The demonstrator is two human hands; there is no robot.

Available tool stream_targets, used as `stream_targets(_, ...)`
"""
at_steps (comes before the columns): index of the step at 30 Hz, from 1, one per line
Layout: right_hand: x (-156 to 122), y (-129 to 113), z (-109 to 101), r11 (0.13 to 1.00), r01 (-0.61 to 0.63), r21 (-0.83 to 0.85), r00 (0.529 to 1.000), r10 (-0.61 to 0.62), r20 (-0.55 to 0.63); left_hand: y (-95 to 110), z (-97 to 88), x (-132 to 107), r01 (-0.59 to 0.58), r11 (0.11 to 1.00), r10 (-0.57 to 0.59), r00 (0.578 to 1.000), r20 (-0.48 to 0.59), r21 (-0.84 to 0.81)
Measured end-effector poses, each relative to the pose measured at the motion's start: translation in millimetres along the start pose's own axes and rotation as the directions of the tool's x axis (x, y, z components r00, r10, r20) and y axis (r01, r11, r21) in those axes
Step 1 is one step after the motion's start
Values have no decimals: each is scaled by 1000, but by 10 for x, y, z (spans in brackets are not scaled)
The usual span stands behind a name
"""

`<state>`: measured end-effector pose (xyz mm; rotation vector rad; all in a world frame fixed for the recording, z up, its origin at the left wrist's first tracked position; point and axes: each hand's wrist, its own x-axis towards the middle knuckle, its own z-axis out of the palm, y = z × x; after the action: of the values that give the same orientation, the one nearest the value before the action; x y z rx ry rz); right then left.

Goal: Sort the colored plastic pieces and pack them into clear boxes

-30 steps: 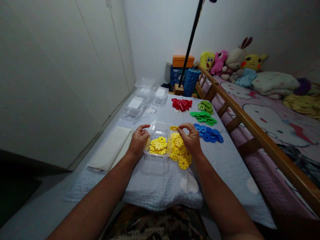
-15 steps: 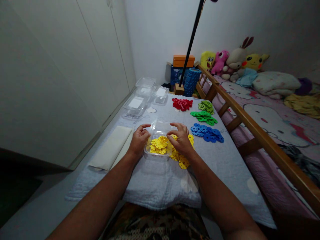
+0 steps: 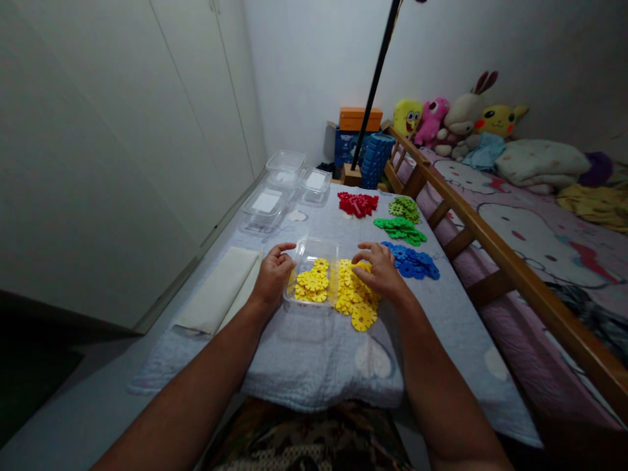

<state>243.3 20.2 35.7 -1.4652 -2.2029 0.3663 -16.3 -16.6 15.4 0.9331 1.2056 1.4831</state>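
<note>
A clear plastic container (image 3: 314,252) sits on the quilted cloth (image 3: 314,366) with several yellow flower-shaped pieces (image 3: 310,285) in it. My left hand (image 3: 273,275) is curled against the container's left side, thumb and finger at its rim. Just right of the container lies a loose pile of yellow pieces (image 3: 354,304). My right hand (image 3: 381,271) rests on the far part of that pile with its fingers bent down onto the pieces; whether a piece is pinched I cannot see.
Blue pieces (image 3: 412,260), dark green pieces (image 3: 400,230), light green pieces (image 3: 403,207) and red pieces (image 3: 357,203) lie in separate heaps beyond. Three clear containers (image 3: 284,186) stand at the far left. A folded white cloth (image 3: 216,288) lies left. A wooden bed rail (image 3: 490,245) runs along the right.
My right hand carried a yellow piece over the container, then moved back right onto the loose yellow pile. More yellow pieces lie in the container. My left hand stayed put.
</note>
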Motion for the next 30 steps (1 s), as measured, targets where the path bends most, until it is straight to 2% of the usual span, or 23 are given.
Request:
stream_targets(5,-54,6,-50,996,31,-84,987,-17,162,-19,-10,9,-8,1000,8,1000,-2,3)
stream_targets(10,-55,1,-42,995,38,-89,977,-19,213,-32,-17,18,-9,1000,9,1000,8,0)
stream_targets(14,-36,24,-40,1000,30,-7,976,-28,218,-21,-10,13,-7,1000,7,1000,4,5)
stream_targets(18,-19,95,-81,975,64,212,977,-104,186,-8,-2,4,-9,1000,9,1000,2,8)
stream_targets(21,-9,110,-136,903,92,419,979,-159,129,-11,-2,1,-8,1000,8,1000,2,5)
stream_targets(25,5,6,-121,791,36,611,998,-60,19,-27,-8,7,-8,1000,8,1000,5,-7)
stream_targets(27,11,-92,-61,773,51,632,998,-19,-56,-34,-12,10,-6,1000,6,1000,6,-9)
stream_targets(30,14,-257,61,830,149,537,981,-56,-186,-34,-12,10,-7,1000,7,1000,8,-6)
